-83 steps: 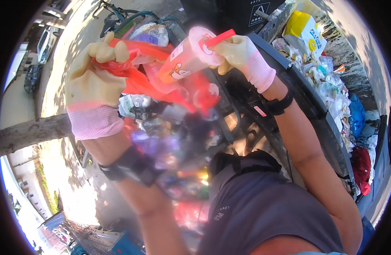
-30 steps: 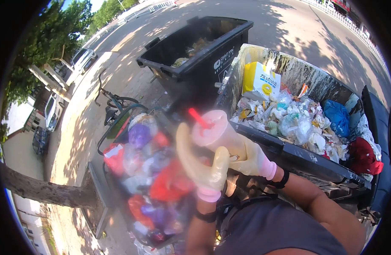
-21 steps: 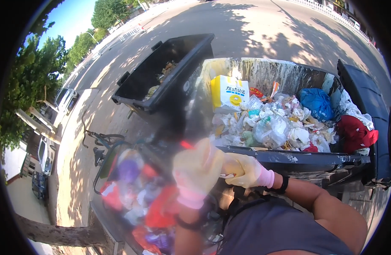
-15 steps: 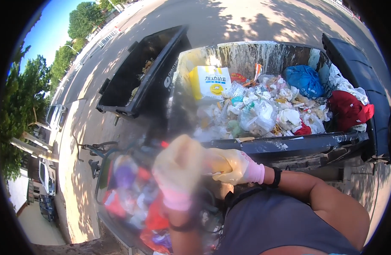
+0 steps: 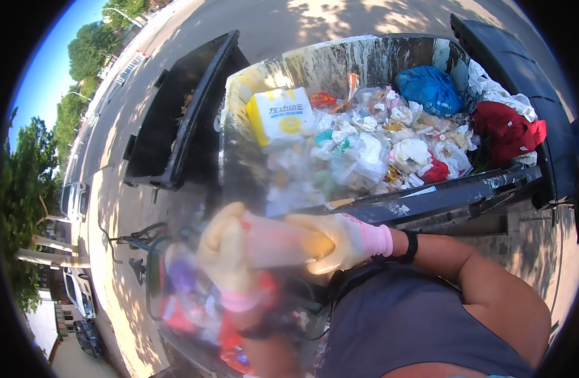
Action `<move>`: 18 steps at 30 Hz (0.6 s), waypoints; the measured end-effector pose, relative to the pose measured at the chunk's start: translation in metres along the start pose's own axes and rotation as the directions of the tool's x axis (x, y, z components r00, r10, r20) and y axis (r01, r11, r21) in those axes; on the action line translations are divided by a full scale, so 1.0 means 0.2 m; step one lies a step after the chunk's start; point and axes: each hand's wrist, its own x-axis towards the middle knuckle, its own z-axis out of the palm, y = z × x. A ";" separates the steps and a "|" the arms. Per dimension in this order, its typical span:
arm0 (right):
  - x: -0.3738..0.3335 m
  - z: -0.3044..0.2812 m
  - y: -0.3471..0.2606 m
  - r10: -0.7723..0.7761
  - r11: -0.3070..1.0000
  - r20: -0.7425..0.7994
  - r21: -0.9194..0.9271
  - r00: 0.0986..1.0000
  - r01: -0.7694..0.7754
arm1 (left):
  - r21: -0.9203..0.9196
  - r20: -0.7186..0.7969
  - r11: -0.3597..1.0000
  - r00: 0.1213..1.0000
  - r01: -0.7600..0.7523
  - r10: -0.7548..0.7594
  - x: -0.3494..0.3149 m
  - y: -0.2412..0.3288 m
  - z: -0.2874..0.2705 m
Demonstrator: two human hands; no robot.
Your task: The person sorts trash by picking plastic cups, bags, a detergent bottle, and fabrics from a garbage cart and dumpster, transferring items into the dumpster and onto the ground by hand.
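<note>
Both my hands wear cream-coated work gloves with pink cuffs. Between them is a translucent, cup-shaped plastic thing (image 5: 275, 242) lying on its side, smeared by blur, with orange-brown at its right end. My left hand (image 5: 223, 246) is closed around its left end. Closed on the other end is my right hand (image 5: 343, 242), a dark band on its wrist. The hands are just in front of a big open waste bin (image 5: 444, 200), above a lower container of bagged rubbish, where a red bag (image 5: 229, 343) and a purple bag (image 5: 185, 274) show hazily.
Inside the big bin are a yellow-and-white bag (image 5: 282, 116), a blue tied bag (image 5: 430, 91), dark red cloth (image 5: 507, 129) and crumpled plastic and paper. Its dark lid (image 5: 516, 69) hangs at the right. Another black bin (image 5: 204, 104) stands open to the left. Parked cars (image 5: 78, 293) line the road.
My hands have drawn apart, the left one shifting left, so the translucent thing now shows between them. The big bin sits slightly higher and further left in view.
</note>
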 end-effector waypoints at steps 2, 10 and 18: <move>0.01 -0.03 -0.05 0.196 0.978 0.151 0.041 0.969 -0.205 | 0.079 0.116 0.996 0.992 0.045 -0.054 0.05 -0.02 -0.07; 0.02 0.02 0.12 0.041 0.986 -0.090 -0.158 0.995 -0.054 | -0.004 -0.074 0.935 0.932 0.355 -0.354 0.10 -0.06 0.14; 0.02 0.10 0.07 -0.131 0.906 -0.278 -0.423 0.952 0.001 | 0.093 -0.182 0.983 0.968 -0.159 0.174 0.14 -0.40 0.07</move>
